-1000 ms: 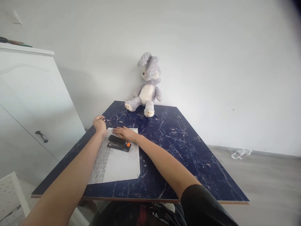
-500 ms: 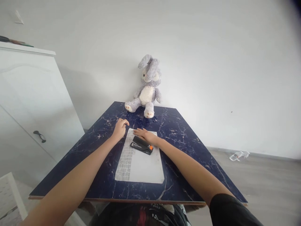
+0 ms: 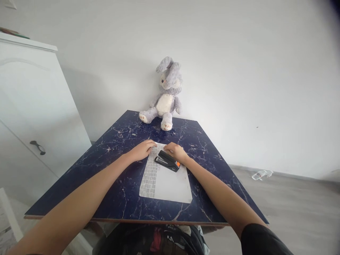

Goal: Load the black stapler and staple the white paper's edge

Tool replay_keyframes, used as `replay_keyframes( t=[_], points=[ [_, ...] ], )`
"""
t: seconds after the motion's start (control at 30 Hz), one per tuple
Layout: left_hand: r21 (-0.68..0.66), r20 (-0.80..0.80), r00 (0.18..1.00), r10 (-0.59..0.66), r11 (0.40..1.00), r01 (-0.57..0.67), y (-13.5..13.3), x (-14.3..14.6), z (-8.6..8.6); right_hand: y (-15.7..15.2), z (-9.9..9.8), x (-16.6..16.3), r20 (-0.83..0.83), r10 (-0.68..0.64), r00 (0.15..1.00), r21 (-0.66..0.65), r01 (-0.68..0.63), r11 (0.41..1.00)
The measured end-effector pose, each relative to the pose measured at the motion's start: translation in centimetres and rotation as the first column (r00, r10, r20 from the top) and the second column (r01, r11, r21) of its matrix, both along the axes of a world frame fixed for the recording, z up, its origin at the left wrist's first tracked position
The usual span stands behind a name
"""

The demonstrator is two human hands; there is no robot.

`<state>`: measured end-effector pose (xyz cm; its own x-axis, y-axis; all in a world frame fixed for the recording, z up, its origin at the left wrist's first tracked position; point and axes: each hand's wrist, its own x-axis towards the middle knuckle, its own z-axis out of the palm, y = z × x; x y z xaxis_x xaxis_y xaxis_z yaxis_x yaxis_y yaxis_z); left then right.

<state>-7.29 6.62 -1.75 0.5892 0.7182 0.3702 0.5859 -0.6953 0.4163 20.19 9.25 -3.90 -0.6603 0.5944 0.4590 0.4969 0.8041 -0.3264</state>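
Black and orange, the stapler [image 3: 167, 162] lies, not yet lifted, on paper [image 3: 174, 186] already flat on the table [image 3: 124, 198], with the left hand [image 3: 146, 148] at the paper's far left corner and the right hand [image 3: 176, 151] beside the stapler, though whether either grip is pinched together I cannot tell.

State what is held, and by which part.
It cannot be told: left hand at the far left corner of the white, rectangular, printed paper sheet, right hand near its far edge.

Likely a home (plush rabbit [image 3: 164, 104], cabinet [image 3: 39, 102])
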Motion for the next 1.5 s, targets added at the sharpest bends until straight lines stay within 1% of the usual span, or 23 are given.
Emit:
replay_keyframes(
  t=[0.03,0.1,0.17,0.2,0.27,0.3,0.33,0.37,0.43,0.5,0.6,0.7,0.8,0.9,0.97,1.0,1.07,1.13,1.2,1.27,1.3,1.4,1.5],
  points=[
    [-0.010,-0.032,0.999,-0.037,0.999,0.037,0.0,0.1,-0.1,-0.1,0.2,0.0,-0.011,-0.056,0.998,-0.023,0.055,0.998],
    [-0.029,-0.091,0.993,-0.078,0.997,0.075,0.0,0.1,-0.2,-0.4,1.0,0.1,-0.024,-0.162,0.987,-0.129,0.158,0.979],
    [-0.031,-0.152,0.985,-0.076,0.997,0.072,0.1,0.1,-0.2,-1.0,2.5,0.4,-0.024,-0.197,0.980,-0.287,0.182,0.941],
    [-0.026,-0.184,0.981,-0.065,0.998,0.061,0.1,0.0,-0.1,-1.5,3.4,0.5,-0.028,-0.180,0.983,-0.373,0.157,0.915],
    [-0.008,-0.247,0.968,-0.039,0.999,0.038,0.0,-0.1,0.3,-2.9,5.4,0.9,-0.038,-0.074,0.997,-0.518,0.044,0.854],
    [0.003,-0.276,0.961,-0.028,1.000,0.030,-0.2,-0.2,0.6,-3.9,6.2,1.0,-0.046,-0.007,0.999,-0.562,-0.020,0.827],
    [0.014,-0.299,0.954,-0.018,1.000,0.023,-0.3,-0.2,0.9,-4.9,7.0,1.1,-0.034,0.063,0.997,-0.578,-0.071,0.813],
    [0.026,-0.316,0.949,-0.008,1.000,0.017,-0.5,-0.2,1.1,-5.9,7.5,1.2,-0.011,0.112,0.994,-0.563,-0.099,0.820],
    [0.040,-0.319,0.948,0.006,0.999,0.007,-0.7,-0.1,1.5,-7.7,7.9,1.2,0.057,0.160,0.986,-0.484,-0.113,0.868],
    [0.025,-0.284,0.959,0.001,1.000,0.006,-0.8,-0.1,1.6,-8.7,7.4,1.1,0.113,0.130,0.985,-0.400,-0.075,0.914],
    [-0.024,-0.201,0.979,-0.029,0.999,0.025,-0.5,-0.3,1.2,-8.6,6.2,1.3,0.126,0.037,0.991,-0.343,0.008,0.939],
    [-0.042,-0.147,0.988,-0.045,0.998,0.039,-0.2,-0.5,0.6,-7.8,5.4,1.7,0.085,-0.008,0.996,-0.322,0.035,0.946],
    [-0.045,-0.113,0.993,-0.030,0.999,0.025,-0.2,0.0,0.3,-7.3,5.2,2.3,0.016,0.006,1.000,-0.312,0.000,0.950],
    [-0.088,-0.007,0.999,-0.039,0.995,0.038,-0.8,1.6,0.3,-6.9,5.2,2.8,-0.142,0.000,0.990,-0.358,-0.051,0.932],
    [-0.162,0.124,0.990,-0.059,0.984,0.079,-1.4,2.7,0.6,-6.4,5.3,3.4,-0.267,-0.042,0.963,-0.437,-0.082,0.896],
    [-0.210,0.195,0.978,-0.071,0.971,0.112,-1.7,3.2,0.7,-6.1,5.4,3.9,-0.302,-0.054,0.952,-0.482,-0.104,0.870],
    [-0.305,0.298,0.949,-0.103,0.932,0.197,-2.1,3.8,1.0,-5.5,5.4,5.0,-0.310,-0.024,0.950,-0.562,-0.163,0.811],
    [-0.379,0.342,0.928,-0.147,0.882,0.279,-2.4,3.8,1.3,-4.8,5.3,6.2,-0.286,0.059,0.956,-0.629,-0.234,0.742],
    [-0.435,0.355,0.916,-0.185,0.835,0.337,-2.4,3.6,1.3,-4.3,4.9,7.2,-0.302,0.137,0.943,-0.682,-0.314,0.660],
    [-0.473,0.356,0.910,-0.211,0.800,0.370,-2.3,3.4,1.2,-3.9,4.3,7.7,-0.340,0.174,0.924,-0.723,-0.375,0.580],
    [-0.481,0.348,0.912,-0.218,0.794,0.373,-2.2,3.4,1.0,-3.7,4.1,7.8,-0.357,0.169,0.919,-0.739,-0.388,0.550],
    [-0.480,0.315,0.927,-0.204,0.808,0.341,-1.9,3.4,0.5,-3.4,3.4,7.7,-0.387,0.104,0.916,-0.773,-0.384,0.505],
    [-0.491,0.320,0.933,-0.164,0.814,0.312,-1.7,3.6,0.2,-3.3,3.4,7.4,-0.389,0.057,0.919,-0.793,-0.366,0.487]
  ],
)
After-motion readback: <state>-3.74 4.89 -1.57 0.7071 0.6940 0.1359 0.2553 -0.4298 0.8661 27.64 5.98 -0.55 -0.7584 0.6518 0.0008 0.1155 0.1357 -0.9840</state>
